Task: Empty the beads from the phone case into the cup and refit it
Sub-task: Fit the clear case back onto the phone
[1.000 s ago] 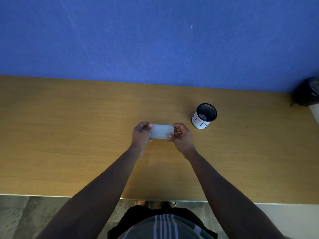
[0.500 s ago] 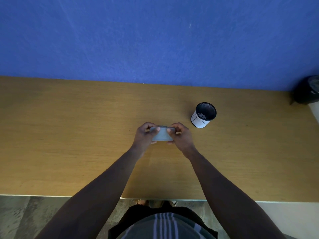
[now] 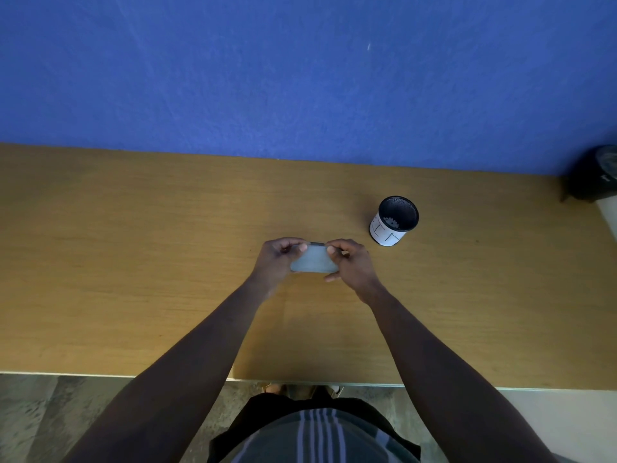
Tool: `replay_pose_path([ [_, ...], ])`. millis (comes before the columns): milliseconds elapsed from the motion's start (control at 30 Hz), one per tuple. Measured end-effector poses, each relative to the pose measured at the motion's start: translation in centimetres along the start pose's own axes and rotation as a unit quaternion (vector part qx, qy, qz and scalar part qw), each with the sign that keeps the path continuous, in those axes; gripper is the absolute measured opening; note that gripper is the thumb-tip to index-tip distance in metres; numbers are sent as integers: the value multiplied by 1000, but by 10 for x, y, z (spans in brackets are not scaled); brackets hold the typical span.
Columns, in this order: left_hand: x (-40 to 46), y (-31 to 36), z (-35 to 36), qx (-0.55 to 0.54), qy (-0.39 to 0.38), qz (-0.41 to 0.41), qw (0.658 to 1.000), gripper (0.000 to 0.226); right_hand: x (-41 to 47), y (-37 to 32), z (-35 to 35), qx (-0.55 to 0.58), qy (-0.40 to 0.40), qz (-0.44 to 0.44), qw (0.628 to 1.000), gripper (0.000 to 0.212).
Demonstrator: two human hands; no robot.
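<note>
Pinching both ends, the pale translucent phone case [image 3: 312,262] is gripped by left hand [image 3: 278,259] and right hand [image 3: 349,264], fingers curled shut, above mid-bench | risk: uneven pressing may misseat a corner | black-rimmed white cup [image 3: 394,221] near far-right edge, beads inside.

Textured blue wall [image 3: 300,78], long wooden table [image 3: 117,262] against it, mottled grey floor [image 3: 50,419] below

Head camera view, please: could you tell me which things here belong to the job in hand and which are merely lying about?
Belonging to the job:
- pale translucent phone case, held by the left hand and right hand
- white cup with black inside, with small pale beads in it

Merely lying about:
- dark rounded object at the wooden table's far right edge
</note>
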State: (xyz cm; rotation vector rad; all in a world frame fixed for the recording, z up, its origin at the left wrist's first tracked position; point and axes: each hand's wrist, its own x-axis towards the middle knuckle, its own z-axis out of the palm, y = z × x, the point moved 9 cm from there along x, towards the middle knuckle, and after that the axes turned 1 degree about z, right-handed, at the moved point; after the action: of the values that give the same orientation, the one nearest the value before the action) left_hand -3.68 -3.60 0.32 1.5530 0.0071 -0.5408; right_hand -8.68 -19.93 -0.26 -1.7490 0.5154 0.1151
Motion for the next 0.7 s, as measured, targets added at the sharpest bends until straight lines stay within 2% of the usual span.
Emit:
replay_pose_path([
  [200,-2,1,0,-61,-32,-19,997,24,-3,4,-4,48,-8,4,999,19],
  [433,-3,-13,-18,-43,40,-22,998,15,-5,11,-11,97,9,24,995,22],
  [533,-5,-17,-18,-15,45,-15,999,11,-4,10,-11,92,11,25,995,24],
  [700,-8,-16,-17,-38,44,1,998,19,-5,6,-11,77,16,20,997,24],
])
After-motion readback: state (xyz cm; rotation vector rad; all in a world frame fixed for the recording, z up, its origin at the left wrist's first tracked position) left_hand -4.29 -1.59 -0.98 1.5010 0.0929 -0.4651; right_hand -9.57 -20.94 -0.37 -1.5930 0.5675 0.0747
